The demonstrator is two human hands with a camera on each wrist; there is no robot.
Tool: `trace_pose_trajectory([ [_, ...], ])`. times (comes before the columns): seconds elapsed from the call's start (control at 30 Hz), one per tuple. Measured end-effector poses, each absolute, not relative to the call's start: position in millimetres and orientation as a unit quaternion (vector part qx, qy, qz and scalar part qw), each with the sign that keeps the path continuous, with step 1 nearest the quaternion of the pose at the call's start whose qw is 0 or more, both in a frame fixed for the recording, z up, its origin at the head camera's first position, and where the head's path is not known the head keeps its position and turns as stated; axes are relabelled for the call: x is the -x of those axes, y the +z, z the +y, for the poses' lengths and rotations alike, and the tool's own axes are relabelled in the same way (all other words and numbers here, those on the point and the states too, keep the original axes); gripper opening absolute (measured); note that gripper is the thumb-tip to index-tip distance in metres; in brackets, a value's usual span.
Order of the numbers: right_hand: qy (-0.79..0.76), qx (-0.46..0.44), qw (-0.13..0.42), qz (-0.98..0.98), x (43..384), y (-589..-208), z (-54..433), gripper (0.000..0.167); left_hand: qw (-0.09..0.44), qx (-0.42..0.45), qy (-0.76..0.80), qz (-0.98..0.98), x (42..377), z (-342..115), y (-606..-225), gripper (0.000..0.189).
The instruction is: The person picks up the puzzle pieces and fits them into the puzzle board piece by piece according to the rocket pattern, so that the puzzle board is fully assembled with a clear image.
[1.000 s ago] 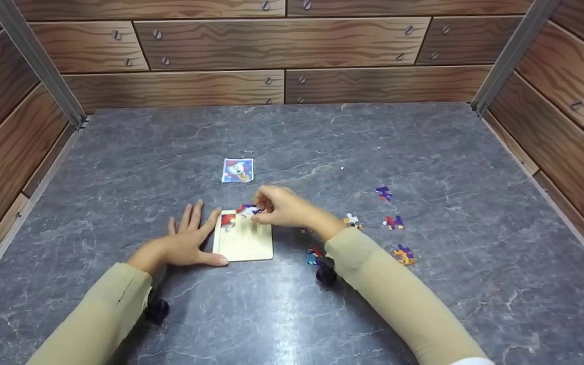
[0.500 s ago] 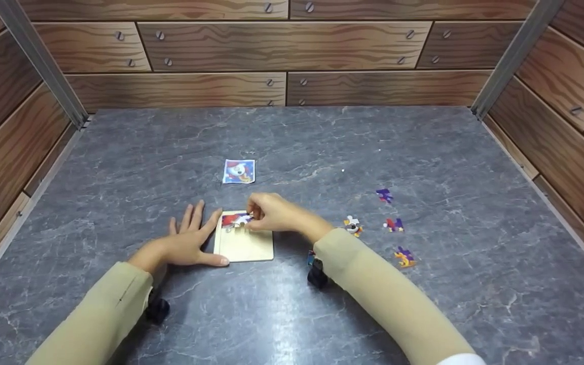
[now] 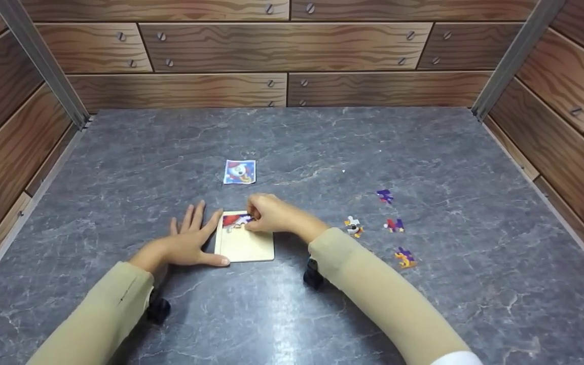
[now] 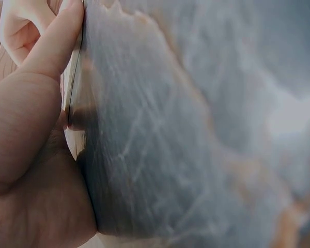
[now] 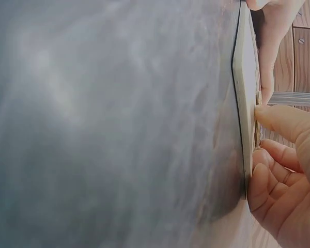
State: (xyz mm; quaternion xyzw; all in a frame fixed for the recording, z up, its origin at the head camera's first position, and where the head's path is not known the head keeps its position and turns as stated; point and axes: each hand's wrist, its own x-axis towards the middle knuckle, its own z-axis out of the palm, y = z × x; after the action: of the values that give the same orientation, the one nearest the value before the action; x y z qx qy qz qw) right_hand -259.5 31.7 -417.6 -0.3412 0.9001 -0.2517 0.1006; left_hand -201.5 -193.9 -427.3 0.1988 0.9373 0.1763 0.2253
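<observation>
A pale wooden puzzle board (image 3: 246,247) lies flat in the head view. My left hand (image 3: 186,245) rests along its left edge, fingers spread, the thumb at the near left corner. At the board's far left sits a red puzzle piece (image 3: 229,220). Beside it, a white and purple puzzle piece (image 3: 244,219) is pinched by my right hand (image 3: 271,213), low on the board and partly hidden by the fingers. From the side, the right wrist view shows thumb and fingers close over the board's surface (image 5: 250,77).
A small picture card (image 3: 240,172) lies beyond the board. To the right are several loose pieces: a white and orange one (image 3: 354,227), a purple one (image 3: 385,196), a red and purple one (image 3: 394,225) and an orange and purple one (image 3: 404,257). Wood-patterned walls (image 3: 282,48) surround the table.
My right hand has moved slightly left and nearer with the white and purple puzzle piece, bringing it down against the red one. The left hand stays on the board's edge.
</observation>
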Motion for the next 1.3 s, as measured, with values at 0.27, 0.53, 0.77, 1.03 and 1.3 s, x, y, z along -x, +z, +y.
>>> trace_pose_trajectory([
  [0.27,-0.247,0.334,0.095,0.905,260.9,-420.1,30.7,0.022,0.229,-0.201,0.183,0.935,200.0,-193.6,-425.5,0.112],
  [0.53,-0.255,0.343,0.085,0.900,261.2,-419.7,31.5,0.022,0.225,-0.198,0.177,0.937,201.6,-194.1,-426.8,0.112],
  [0.77,-0.257,0.348,0.080,0.898,259.9,-419.6,31.7,0.022,0.226,-0.197,0.175,0.938,201.5,-194.8,-427.5,0.113],
  [1.03,-0.196,0.355,0.118,0.906,255.7,-415.2,28.0,0.041,0.223,-0.200,0.175,0.938,201.9,-195.0,-427.9,0.113],
  [1.3,-0.196,0.360,0.114,0.905,255.5,-415.5,29.6,0.032,0.227,-0.197,0.174,0.938,202.0,-193.2,-427.6,0.113],
])
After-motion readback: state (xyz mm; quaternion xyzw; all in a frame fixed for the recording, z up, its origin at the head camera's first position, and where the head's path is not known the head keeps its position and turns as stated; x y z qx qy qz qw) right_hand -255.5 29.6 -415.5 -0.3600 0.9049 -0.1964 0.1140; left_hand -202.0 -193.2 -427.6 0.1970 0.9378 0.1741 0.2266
